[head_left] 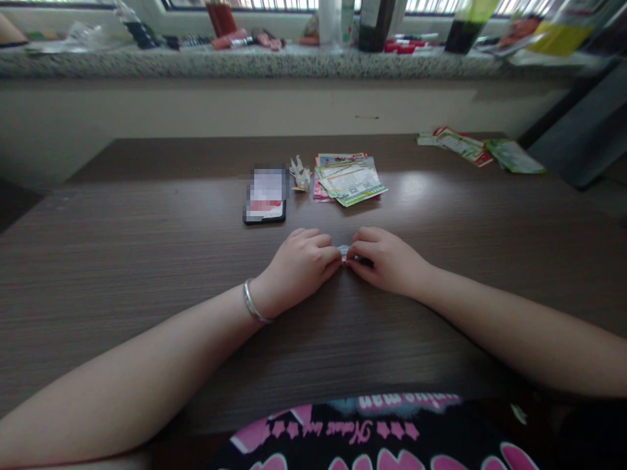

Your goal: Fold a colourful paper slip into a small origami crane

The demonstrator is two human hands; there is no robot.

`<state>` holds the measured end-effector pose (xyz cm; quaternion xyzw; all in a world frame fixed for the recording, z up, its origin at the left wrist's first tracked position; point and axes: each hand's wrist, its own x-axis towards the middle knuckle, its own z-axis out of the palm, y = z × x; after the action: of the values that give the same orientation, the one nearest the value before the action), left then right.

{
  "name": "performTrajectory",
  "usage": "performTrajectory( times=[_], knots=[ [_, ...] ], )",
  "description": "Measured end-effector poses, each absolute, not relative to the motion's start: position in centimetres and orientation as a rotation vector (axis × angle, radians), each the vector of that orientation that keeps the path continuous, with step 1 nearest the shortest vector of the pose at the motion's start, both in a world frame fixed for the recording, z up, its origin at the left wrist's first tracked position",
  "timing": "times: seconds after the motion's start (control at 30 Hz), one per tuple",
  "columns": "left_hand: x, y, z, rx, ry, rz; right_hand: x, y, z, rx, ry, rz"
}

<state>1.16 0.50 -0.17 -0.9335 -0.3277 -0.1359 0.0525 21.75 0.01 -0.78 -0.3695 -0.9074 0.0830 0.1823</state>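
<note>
Slip of pale paper [343, 249], mostly hidden, sits over the bench [147, 222], pinched by a nearly closed left hand [304, 261] and right hand [389, 261]. Work looks partway: 1 folded piece [300, 176] at 11 o'clock seems done, flat leaflets [353, 181] at 12 o'clock untouched.

The held slip [343, 250] and the cards [351, 181] look like paper, the table [147, 254] like smooth, faintly glossy wood; the bracelet [249, 299] is shiny metal, the shirt [337, 412] matt cloth.
</note>
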Motion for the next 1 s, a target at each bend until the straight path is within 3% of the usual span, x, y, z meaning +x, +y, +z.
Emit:
performTrajectory(
  times=[0.43, 1.0],
  knots=[
    [0.9, 0.6, -0.7, -2.862, -0.864, -0.456, 22.1, 0.5, -0.7, -1.104, -2.65, 0.172],
    [0.1, 0.4, 0.1, -2.859, -0.618, -0.315, 22.3, 1.0, -0.6, -1.316, -2.503, 0.433]
  ],
)
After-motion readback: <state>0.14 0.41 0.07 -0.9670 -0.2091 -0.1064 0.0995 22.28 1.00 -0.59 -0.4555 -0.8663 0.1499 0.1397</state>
